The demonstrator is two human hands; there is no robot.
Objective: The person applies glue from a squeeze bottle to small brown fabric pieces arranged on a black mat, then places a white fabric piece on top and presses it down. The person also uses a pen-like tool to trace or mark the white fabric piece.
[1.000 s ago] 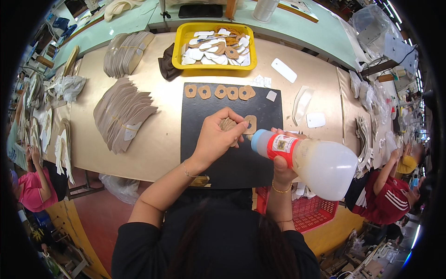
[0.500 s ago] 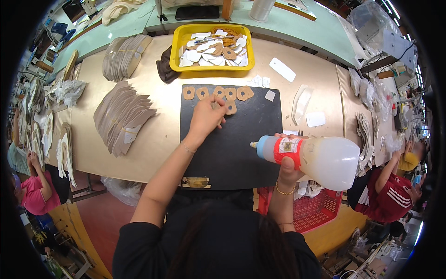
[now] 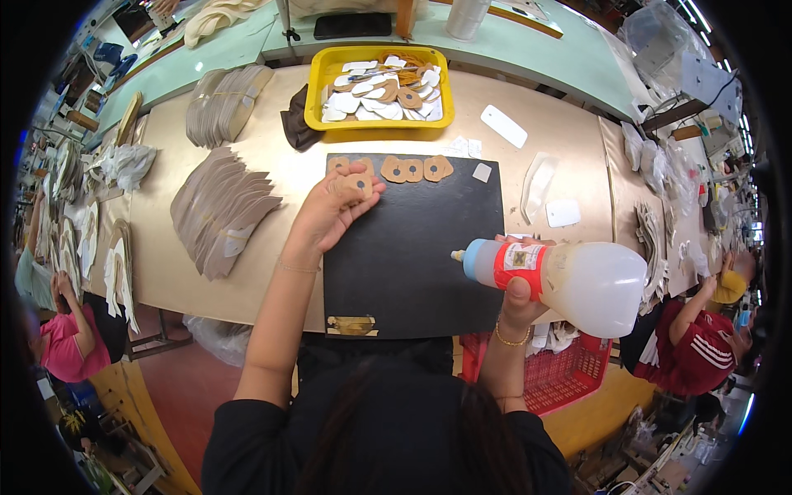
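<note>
Well, bottle [image 3: 596,287] in right hand [image 3: 520,304]

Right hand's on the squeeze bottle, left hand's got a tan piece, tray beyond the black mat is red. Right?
No, the tray beyond the black mat is yellow; head view shows it. The right hand is on the squeeze bottle, and the left hand holds a tan piece.

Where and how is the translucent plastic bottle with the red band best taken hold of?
Likely best around the red band, from the near side, where the right grip holds it: the translucent plastic bottle lies sideways, slimmer there than at its rounded right end, and its pale nozzle, pointing left, is left clear.
</note>
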